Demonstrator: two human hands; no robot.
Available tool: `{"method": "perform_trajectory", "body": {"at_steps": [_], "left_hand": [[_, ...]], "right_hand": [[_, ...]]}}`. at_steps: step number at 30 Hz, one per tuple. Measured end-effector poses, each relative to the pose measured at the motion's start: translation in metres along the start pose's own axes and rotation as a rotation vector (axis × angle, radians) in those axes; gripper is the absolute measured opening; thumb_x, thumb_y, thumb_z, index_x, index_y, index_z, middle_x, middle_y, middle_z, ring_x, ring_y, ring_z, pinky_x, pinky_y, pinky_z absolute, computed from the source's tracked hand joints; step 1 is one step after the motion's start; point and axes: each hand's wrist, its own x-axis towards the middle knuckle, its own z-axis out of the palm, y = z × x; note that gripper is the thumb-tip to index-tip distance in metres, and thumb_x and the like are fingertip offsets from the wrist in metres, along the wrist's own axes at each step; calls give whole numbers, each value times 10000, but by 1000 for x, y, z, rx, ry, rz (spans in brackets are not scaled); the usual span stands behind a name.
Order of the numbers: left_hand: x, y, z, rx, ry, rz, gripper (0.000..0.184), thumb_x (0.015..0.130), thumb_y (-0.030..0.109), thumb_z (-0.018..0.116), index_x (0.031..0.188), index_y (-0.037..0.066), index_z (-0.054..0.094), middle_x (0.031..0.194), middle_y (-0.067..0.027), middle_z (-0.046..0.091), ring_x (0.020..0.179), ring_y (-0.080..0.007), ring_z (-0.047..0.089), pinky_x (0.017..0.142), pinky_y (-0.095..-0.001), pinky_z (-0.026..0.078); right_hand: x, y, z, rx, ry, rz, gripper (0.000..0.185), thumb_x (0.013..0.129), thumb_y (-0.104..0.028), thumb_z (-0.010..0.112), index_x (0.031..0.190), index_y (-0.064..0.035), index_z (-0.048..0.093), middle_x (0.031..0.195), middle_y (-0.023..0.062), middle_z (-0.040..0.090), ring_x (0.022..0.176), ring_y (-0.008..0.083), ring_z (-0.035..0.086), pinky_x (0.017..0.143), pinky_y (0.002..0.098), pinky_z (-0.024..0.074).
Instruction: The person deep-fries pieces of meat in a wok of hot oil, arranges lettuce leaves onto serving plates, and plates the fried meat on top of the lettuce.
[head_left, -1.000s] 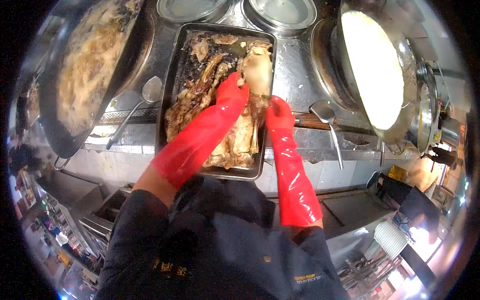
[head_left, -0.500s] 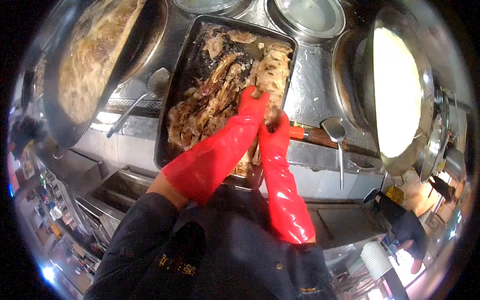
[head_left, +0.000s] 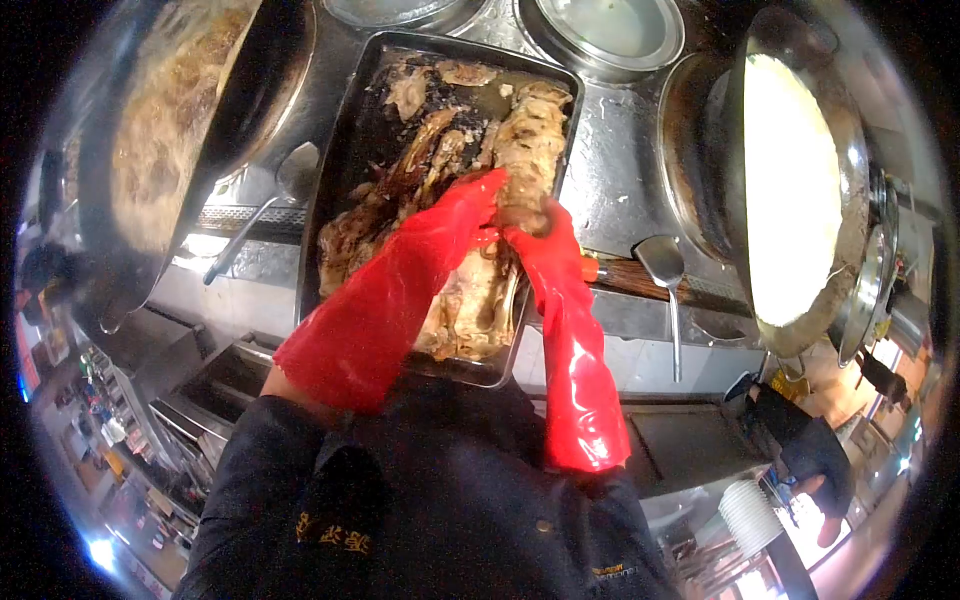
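A long slab of browned cooked meat point(head_left: 530, 140) lies along the right side of a black baking tray point(head_left: 345, 120). Both my hands wear long red rubber gloves. My right hand point(head_left: 545, 238) is closed around the slab near its middle. My left hand point(head_left: 472, 205) grips its left edge, with the fingertips partly hidden and the thumb close to my right thumb. Below my hands, paler meat point(head_left: 470, 300) with a bone along its side rests in the tray. Darker bony pieces point(head_left: 360, 225) lie to the left, partly under my left forearm.
At the left stands a large wok point(head_left: 175, 130) of bubbling brown liquid; at the right, a wok point(head_left: 790, 190) holds pale yellowish liquid. A ladle point(head_left: 297, 172), a spatula point(head_left: 660, 260) and a bristle brush point(head_left: 640, 278) lie nearby. Metal basins point(head_left: 610, 35) stand behind. Another person point(head_left: 800, 440) is at lower right.
My hands have shifted slightly left and lower in view, and my left hand has slid down the slab's left side. More of the paler meat below shows. The whole scene has drifted slightly left.
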Motion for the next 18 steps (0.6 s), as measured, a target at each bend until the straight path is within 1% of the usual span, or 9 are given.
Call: {"method": "perform_trajectory", "body": {"at_steps": [4, 6, 7, 10, 12, 13, 14, 15, 18], "left_hand": [[42, -7, -2, 27, 32, -59, 434, 958, 477, 685, 1290, 206, 621, 1122, -23, 679, 875, -199, 660, 769, -416, 515], [52, -5, 9, -441, -257, -108, 462, 948, 484, 694, 1244, 132, 648, 1018, -58, 709, 716, -234, 665, 649, -391, 547], [54, -6, 15, -480, -196, -67, 458, 956, 482, 675, 1191, 90, 670, 934, -85, 734, 623, -251, 666, 572, -379, 565], [59, -9, 14, -369, -172, -38, 437, 969, 474, 651, 1183, 94, 682, 939, -82, 747, 670, -229, 690, 598, -372, 576], [42, -2, 19, -288, -118, -46, 427, 982, 465, 625, 1176, 92, 698, 930, -75, 755, 708, -207, 705, 613, -362, 581], [57, -10, 12, -381, -210, -2, 446, 1010, 423, 586, 1244, 51, 662, 1046, -118, 738, 858, -237, 709, 768, -375, 585], [54, -6, 16, -474, -300, 43, 467, 1037, 380, 547, 1311, 10, 626, 1161, -160, 721, 1008, -266, 712, 923, -388, 589], [43, -5, 25, -509, -166, 52, 426, 984, 439, 620, 1172, 71, 724, 989, -93, 763, 778, -218, 718, 714, -353, 592], [43, -5, 8, -390, -334, 133, 400, 977, 413, 636, 1170, 74, 727, 1011, -94, 764, 817, -237, 723, 768, -354, 593]], "right_hand": [[16, 23, 6, 167, -87, 48, 782, 844, -149, 832, 1494, -12, 418, 1236, 158, 671, 1100, 261, 664, 931, 355, 543], [7, 8, 2, 183, -76, 43, 761, 870, -142, 812, 1506, -24, 412, 1248, 152, 666, 1109, 244, 658, 929, 343, 541], [2, -2, 0, 256, -56, -16, 762, 870, -152, 817, 1509, -36, 418, 1257, 145, 663, 1114, 237, 653, 929, 339, 539], [-6, -6, 1, 170, 53, -213, 731, 886, -156, 811, 1515, -85, 445, 1236, 115, 658, 1082, 194, 639, 897, 320, 536], [-14, -18, -18, 372, -115, -16, 663, 912, -132, 781, 1499, -112, 474, 1193, 99, 658, 999, 166, 641, 852, 307, 539], [-18, -19, -30, 528, -116, -22, 635, 925, -192, 767, 1482, -70, 487, 1173, 96, 632, 943, 172, 581, 900, 342, 516], [-13, -21, -32, 456, 104, 78, 553, 946, -180, 746, 1435, -54, 521, 1163, 84, 643, 968, 167, 597, 874, 329, 524], [-8, -25, -31, 676, 164, 40, 527, 953, -189, 740, 1417, -47, 535, 1134, 89, 654, 969, 165, 609, 866, 324, 534], [38, -35, -18, 965, 182, 92, 464, 966, -293, 724, 1339, -45, 603, 1002, 119, 686, 926, 182, 659, 846, 325, 569]]}}
